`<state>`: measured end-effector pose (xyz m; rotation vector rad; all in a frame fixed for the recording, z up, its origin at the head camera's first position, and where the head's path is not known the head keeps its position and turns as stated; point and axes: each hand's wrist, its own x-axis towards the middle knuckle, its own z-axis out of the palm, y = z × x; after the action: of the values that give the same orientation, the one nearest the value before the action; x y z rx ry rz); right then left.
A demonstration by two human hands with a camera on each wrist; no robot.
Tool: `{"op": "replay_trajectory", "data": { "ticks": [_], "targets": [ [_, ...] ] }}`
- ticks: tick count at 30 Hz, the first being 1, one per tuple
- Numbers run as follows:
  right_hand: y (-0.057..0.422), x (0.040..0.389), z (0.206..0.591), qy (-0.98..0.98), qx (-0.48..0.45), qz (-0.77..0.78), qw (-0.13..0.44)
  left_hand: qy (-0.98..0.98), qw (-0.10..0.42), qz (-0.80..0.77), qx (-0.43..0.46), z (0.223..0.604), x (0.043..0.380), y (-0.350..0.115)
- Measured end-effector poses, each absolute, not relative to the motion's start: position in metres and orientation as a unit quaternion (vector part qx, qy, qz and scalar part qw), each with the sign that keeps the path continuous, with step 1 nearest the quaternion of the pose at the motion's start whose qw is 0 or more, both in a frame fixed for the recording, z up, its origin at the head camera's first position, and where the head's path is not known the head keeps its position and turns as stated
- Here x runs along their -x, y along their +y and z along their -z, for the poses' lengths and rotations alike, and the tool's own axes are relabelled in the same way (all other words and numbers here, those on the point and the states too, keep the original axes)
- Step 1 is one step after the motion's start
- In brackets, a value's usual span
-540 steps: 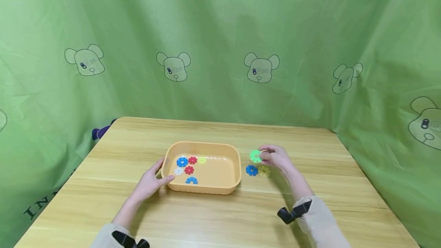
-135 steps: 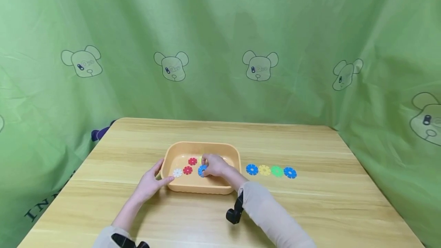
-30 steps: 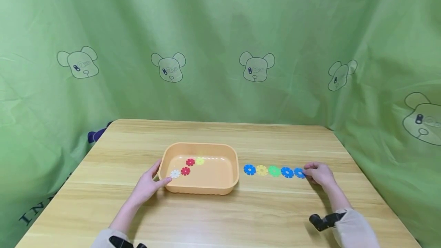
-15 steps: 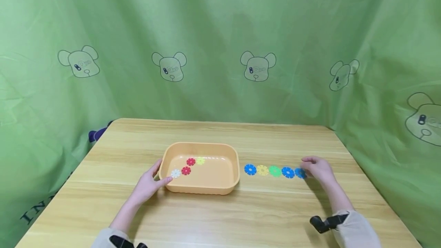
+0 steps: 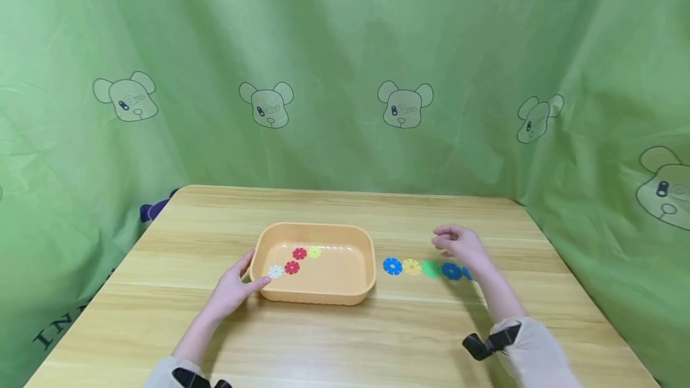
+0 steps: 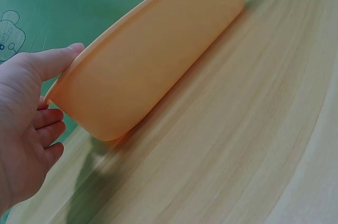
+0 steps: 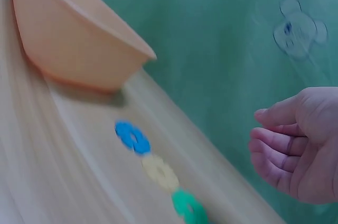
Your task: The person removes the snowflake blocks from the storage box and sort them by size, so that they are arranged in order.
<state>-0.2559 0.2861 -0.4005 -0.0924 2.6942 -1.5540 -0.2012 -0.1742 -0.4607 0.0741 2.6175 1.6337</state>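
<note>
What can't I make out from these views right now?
Head: part of the rightmost blue piece, covered by the right forearm.
Left wrist: inside of the tray, hidden by its wall.
Right wrist: tray's far end, cut off by top edge; outline of the green piece, blurred.

We see wood-grain table (image 5: 323, 346) across lower half of head view. On it, lower centre, orange tray (image 5: 318, 297); farther right, row: blue disc (image 5: 388, 266), yellow disc (image 5: 407, 267), green disc (image 5: 427, 268), second blue disc (image 5: 447, 271), partly hidden third blue disc (image 5: 466, 273).

Left fingers (image 5: 260, 283) gripping tray (image 5: 318, 298), right fingers (image 5: 445, 230) near discs (image 5: 392, 266)
</note>
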Motion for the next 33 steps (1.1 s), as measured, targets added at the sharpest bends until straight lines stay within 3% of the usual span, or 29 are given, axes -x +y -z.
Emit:
{"op": "replay_trajectory", "data": {
  "ticks": [22,33],
  "targets": [
    [0.163,0.281,0.381,0.827,0.089,0.553,0.050,0.847,0.030,-0.530,-0.025,0.464,0.203,-0.176],
    [0.098,0.288,0.399,0.826,0.106,0.545,0.093,0.847,0.031,-0.530,-0.025,0.465,0.204,-0.177]
  ]
}}
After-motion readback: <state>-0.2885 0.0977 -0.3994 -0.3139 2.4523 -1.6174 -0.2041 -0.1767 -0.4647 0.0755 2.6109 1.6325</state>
